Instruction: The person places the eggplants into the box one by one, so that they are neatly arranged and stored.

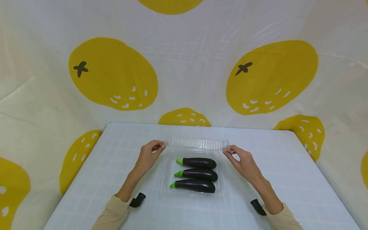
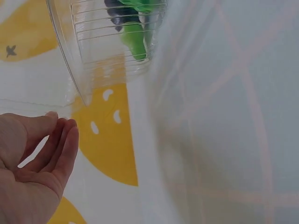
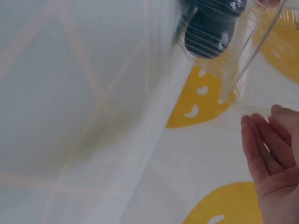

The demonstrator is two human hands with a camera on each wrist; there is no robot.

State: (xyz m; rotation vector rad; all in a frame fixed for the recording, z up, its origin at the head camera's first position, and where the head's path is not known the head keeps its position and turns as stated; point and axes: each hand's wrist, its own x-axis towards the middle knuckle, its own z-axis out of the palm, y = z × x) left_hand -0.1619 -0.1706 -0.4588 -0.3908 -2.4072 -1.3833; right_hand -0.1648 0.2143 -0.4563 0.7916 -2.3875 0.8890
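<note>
Three dark purple eggplants (image 1: 199, 174) with green stems lie side by side in a clear plastic clamshell container (image 1: 169, 188). Its ribbed lid (image 1: 198, 143) stands raised at the far side. At the lid's left corner, my left hand (image 1: 148, 157) pinches the edge between thumb and fingers. My right hand (image 1: 243, 161) pinches the right corner in the same way. The left wrist view shows green stem ends (image 2: 135, 42) through the ribbed plastic, beyond the left hand (image 2: 39, 158). Rounded eggplant ends (image 3: 208, 37) show above the right hand (image 3: 275, 154) in the right wrist view.
The container rests on a table with a pale checked cloth (image 1: 86, 191). Behind it hangs a white sheet printed with large yellow fruit (image 1: 113, 73). Black wrist mounts (image 1: 138, 200) stick out from both beige sleeves (image 1: 113, 212).
</note>
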